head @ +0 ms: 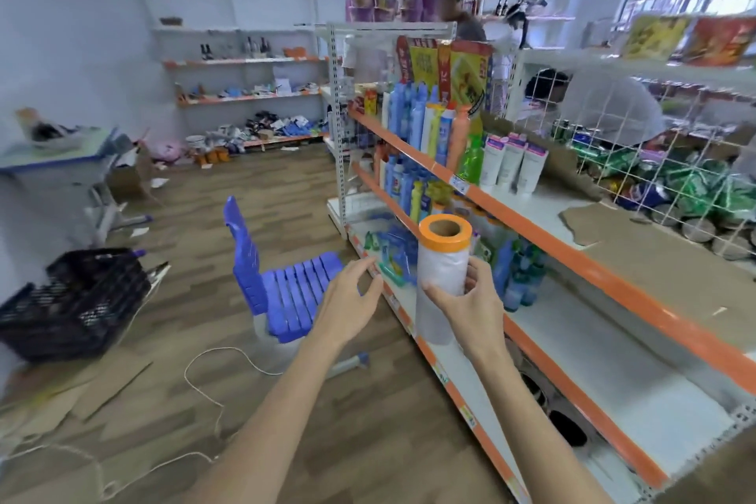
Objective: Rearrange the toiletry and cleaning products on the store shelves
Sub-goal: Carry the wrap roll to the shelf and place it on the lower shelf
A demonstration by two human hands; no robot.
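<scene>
Before shelves: white film roll (442, 278), orange-capped, upright in right hand (470, 305).

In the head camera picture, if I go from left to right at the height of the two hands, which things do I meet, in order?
Black crate → blue chair → left hand → plastic roll → right hand, holding the roll → green bottles on the lower shelf.

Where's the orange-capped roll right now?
Centre of the head view: the roll stands upright in the right hand, at the shelf's orange edge, with the left hand open beside it.
</scene>
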